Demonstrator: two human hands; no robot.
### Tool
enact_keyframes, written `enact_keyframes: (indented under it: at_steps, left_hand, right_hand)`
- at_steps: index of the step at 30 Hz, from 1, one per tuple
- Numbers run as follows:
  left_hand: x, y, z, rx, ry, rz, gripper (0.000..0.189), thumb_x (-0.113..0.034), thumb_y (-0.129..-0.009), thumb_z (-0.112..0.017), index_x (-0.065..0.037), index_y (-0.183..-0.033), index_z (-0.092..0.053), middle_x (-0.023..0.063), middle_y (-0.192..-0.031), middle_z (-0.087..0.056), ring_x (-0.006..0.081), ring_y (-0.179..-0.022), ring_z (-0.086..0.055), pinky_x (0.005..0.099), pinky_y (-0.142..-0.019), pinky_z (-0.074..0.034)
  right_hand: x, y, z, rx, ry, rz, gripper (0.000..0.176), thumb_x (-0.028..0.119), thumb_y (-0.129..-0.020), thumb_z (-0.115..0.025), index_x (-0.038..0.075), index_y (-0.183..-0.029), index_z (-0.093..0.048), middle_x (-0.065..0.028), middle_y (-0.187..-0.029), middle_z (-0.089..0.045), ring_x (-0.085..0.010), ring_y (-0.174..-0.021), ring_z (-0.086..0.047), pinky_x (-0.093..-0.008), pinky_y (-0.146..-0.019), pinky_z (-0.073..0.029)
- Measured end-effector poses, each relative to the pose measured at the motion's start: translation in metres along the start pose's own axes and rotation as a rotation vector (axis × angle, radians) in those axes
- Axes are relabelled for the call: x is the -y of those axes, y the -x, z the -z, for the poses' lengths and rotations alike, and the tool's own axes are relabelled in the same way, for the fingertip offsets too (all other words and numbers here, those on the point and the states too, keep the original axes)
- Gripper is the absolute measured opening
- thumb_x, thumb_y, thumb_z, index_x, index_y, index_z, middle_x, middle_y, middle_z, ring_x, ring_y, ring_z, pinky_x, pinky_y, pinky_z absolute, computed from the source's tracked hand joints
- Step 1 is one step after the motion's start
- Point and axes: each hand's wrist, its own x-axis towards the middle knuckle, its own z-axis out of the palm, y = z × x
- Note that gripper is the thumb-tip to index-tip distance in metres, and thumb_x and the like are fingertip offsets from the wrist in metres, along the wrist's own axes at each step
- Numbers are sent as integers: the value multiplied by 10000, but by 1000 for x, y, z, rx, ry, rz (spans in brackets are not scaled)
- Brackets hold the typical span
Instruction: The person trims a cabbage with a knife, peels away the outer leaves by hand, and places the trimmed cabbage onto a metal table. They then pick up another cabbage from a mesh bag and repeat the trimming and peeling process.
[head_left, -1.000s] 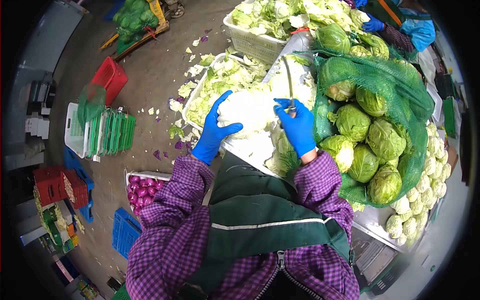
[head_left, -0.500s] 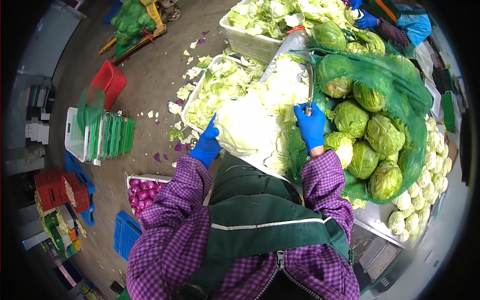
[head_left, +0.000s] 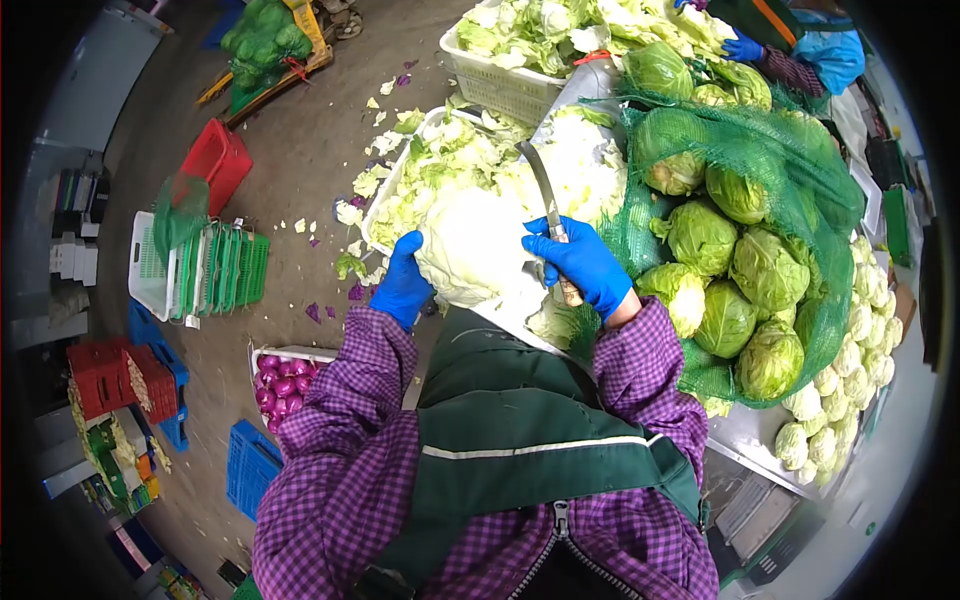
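My left grip [head_left: 403, 283] is clamped on the near side of a pale, trimmed cabbage [head_left: 470, 245], held at the bench [head_left: 745, 440] edge between both grips. My right grip [head_left: 580, 262] is closed round the handle of a knife [head_left: 546, 192], its blade pointing away from me, just right of the cabbage. A green net sack [head_left: 800, 170] of cabbages lies further right. A crate [head_left: 392, 185] of loose leaves sits beyond my left grip.

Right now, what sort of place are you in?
Likely a vegetable trimming shed: netted cabbages on a steel table, a crate of cut leaves, the right hand holding a knife, the left hand a head.
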Motion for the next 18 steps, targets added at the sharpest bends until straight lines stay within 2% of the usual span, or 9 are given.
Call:
enact_keyframes:
  at_steps: [7, 10, 12, 16, 18]
  left_hand:
    - [-2, 2, 0, -3, 65, 25, 791, -429, -811, -580, -37, -1429, -282, 146, -1409, -408, 281, -1279, -423, 430, -1071, -334]
    - [-1, -3, -5, -65, 0, -5, 784, -414, -814, -580, -36, -1430, -277, 150, -1411, -403, 279, -1275, -427, 427, -1070, -336]
    - [1, -8, -5, 18, 29, -29, 754, -385, -824, -569, -34, -1426, -282, 153, -1407, -406, 281, -1270, -433, 423, -1065, -346]
    - [5, -16, 1, 34, 43, -61, 723, -326, -815, -575, -27, -1414, -300, 155, -1384, -428, 280, -1265, -440, 421, -1059, -356]
    - [7, -22, 7, 21, -44, -146, 715, -279, -795, -588, -17, -1402, -314, 155, -1360, -448, 279, -1262, -442, 417, -1058, -358]
  right_hand:
    - [13, 11, 0, -45, -71, 68, 308, 103, -784, -710, -22, -1027, -567, -25, -708, -576, -73, -483, -511, -216, -449, -446]
    - [21, 18, -1, -136, -1, 188, 296, 71, -770, -715, -8, -1019, -577, 4, -710, -550, -66, -518, -518, -221, -454, -449]
    - [22, 21, 0, -146, -12, 215, 292, 66, -768, -715, -5, -1017, -579, 7, -710, -545, -66, -522, -517, -220, -455, -446]
    - [26, 34, 9, -180, -54, 295, 283, 30, -761, -705, -2, -1009, -572, 11, -708, -541, -61, -517, -505, -221, -444, -420]
    - [32, 48, 18, -106, -71, 281, 281, 12, -757, -699, 0, -1004, -566, 11, -691, -535, -59, -496, -491, -221, -438, -406]
